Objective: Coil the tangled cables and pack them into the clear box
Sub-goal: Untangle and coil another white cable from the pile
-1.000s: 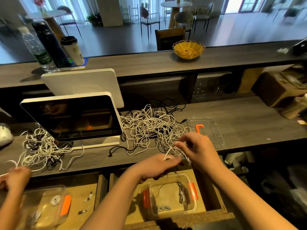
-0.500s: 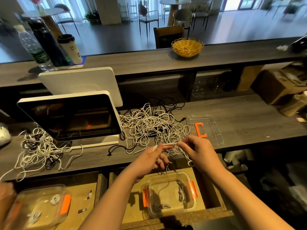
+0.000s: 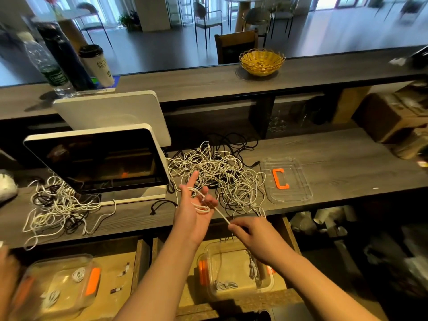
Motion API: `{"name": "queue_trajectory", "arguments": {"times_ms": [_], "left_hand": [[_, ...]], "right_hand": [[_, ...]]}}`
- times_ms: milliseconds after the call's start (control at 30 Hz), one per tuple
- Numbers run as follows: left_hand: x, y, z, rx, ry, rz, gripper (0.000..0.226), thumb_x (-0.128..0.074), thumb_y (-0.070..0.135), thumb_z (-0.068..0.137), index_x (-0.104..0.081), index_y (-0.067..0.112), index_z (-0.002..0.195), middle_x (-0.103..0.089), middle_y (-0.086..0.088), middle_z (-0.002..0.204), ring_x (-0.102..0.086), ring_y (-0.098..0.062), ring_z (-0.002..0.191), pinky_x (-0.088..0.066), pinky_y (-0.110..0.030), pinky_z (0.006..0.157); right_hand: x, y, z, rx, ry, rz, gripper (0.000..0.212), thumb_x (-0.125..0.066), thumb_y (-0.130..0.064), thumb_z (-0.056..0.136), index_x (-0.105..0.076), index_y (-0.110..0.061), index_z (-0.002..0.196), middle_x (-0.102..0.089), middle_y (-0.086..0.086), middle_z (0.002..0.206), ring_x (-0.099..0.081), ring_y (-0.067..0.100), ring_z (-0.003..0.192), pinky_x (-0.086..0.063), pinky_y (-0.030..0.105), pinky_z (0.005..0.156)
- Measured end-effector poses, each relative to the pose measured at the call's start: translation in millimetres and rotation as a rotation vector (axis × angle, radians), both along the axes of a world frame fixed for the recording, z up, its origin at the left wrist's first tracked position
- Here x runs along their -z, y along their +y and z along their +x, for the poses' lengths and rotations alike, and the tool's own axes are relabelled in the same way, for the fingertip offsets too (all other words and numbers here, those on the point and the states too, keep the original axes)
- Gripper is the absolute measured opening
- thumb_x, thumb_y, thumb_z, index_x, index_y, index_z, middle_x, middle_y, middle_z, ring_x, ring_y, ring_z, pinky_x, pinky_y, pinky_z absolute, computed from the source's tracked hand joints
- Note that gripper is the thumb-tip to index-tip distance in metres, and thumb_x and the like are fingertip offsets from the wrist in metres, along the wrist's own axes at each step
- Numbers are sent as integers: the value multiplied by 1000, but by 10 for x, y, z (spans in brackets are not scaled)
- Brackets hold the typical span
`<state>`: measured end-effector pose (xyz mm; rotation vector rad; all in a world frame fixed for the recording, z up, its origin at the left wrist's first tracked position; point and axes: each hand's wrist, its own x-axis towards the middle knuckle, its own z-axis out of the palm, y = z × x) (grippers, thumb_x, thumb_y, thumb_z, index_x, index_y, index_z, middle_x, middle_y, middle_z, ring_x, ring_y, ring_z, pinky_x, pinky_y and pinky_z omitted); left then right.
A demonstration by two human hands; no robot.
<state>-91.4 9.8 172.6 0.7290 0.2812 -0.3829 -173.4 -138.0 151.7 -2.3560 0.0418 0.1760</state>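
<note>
A thin white cable is looped in a few turns around the spread fingers of the left hand, which is held palm-up and open above the front edge of the grey wood-grain counter. The free run of the same cable is pinched between thumb and forefinger of the right hand, closed on the strand just below and to the right of the left palm, so that the line is drawn taut between the two.

Behind the hands, a large tangle of white and black cables is spread on the counter, with a clear plastic lid with an orange clip laid flat just to its right. A white-framed touchscreen terminal is seen to the left, with a second heap of white and black cords beside its base.

Below the counter edge, a clear plastic box with orange latches is set open on a lower shelf, under the right wrist; coiled white cables are seen inside it. A second clear box is placed at lower left. On the upper ledge, a yellow woven basket is shown.
</note>
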Motion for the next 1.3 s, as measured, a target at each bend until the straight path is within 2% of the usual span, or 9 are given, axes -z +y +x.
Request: {"name": "queue_trajectory", "arguments": {"times_ms": [133, 467, 567, 667, 833, 933, 1067, 1167, 1300], "left_hand": [[95, -36, 8, -19, 8, 43, 51, -29, 54, 103, -56, 26, 136, -42, 4, 65, -30, -6, 53, -27, -20, 48], [273, -188, -52, 284, -249, 696, 50, -27, 53, 104, -59, 30, 135, -37, 7, 65, -26, -4, 52, -22, -17, 47], [258, -274, -96, 442, -271, 745, 52, -27, 55, 103, -68, 30, 123, -50, -3, 67, -44, -17, 58, -35, -21, 56], [200, -366, -140, 595, -227, 765, 53, -30, 54, 104, -71, 24, 117, -76, -2, 98, -71, -16, 95, -53, -28, 81], [119, -505, -193, 748, -48, 682, 63, -37, 72, 91, -64, 23, 121, -42, 5, 62, -32, -5, 51, -21, -17, 46], [137, -558, -186, 832, -24, 630, 69, -34, 77, 90, -54, 24, 129, -39, 5, 63, -27, -5, 52, -16, -14, 43], [91, -646, -197, 1055, -84, 602, 74, -30, 84, 84, -60, 18, 96, -37, 6, 64, -24, -6, 52, -17, -14, 41], [19, -668, -186, 1233, -266, 698, 52, -38, 64, 97, -65, 30, 125, -37, 9, 65, -29, -4, 53, -25, -15, 45], [-14, -708, -187, 1324, -388, 782, 41, -38, 52, 104, -66, 34, 127, -38, 8, 65, -34, -4, 53, -31, -19, 52]], "right_hand": [[35, 63, -58, -60, 27, -53, 26, -52, -40, 100, -73, -27, 109, -75, -4, 95, -65, 10, 87, -51, 32, 78], [-254, 40, -106, -109, -7, 115, 20, -54, -35, 97, -56, -34, 77, -56, -11, 64, -50, 5, 61, -41, 31, 61], [-387, -73, -37, -115, -70, 167, 32, -54, -25, 96, -47, -44, 72, -55, -21, 67, -51, 0, 65, -38, 21, 61], [-442, -209, 50, -145, -131, 155, 23, -52, -25, 98, -48, -38, 80, -58, -15, 86, -54, 1, 79, -41, 19, 69], [-398, -518, 148, -34, -201, 77, 12, -63, -31, 95, -64, -20, 91, -60, -12, 83, -55, 4, 77, -46, 27, 70], [-354, -737, 219, 51, -232, -65, 25, -71, -45, 86, -62, -23, 80, -53, -15, 68, -48, 2, 64, -35, 24, 58], [-429, -950, 293, 129, -208, -186, 47, -66, -65, 75, -52, -20, 69, -50, -11, 60, -47, 7, 57, -33, 21, 53], [-507, -1192, 380, 189, -259, -135, 58, -57, -75, 64, -53, -18, 64, -52, -7, 55, -48, 10, 53, -37, 24, 50], [-502, -1356, 477, 130, -315, -30, 52, -58, -76, 63, -49, -24, 60, -51, -8, 52, -48, 11, 51, -39, 28, 50]]}}
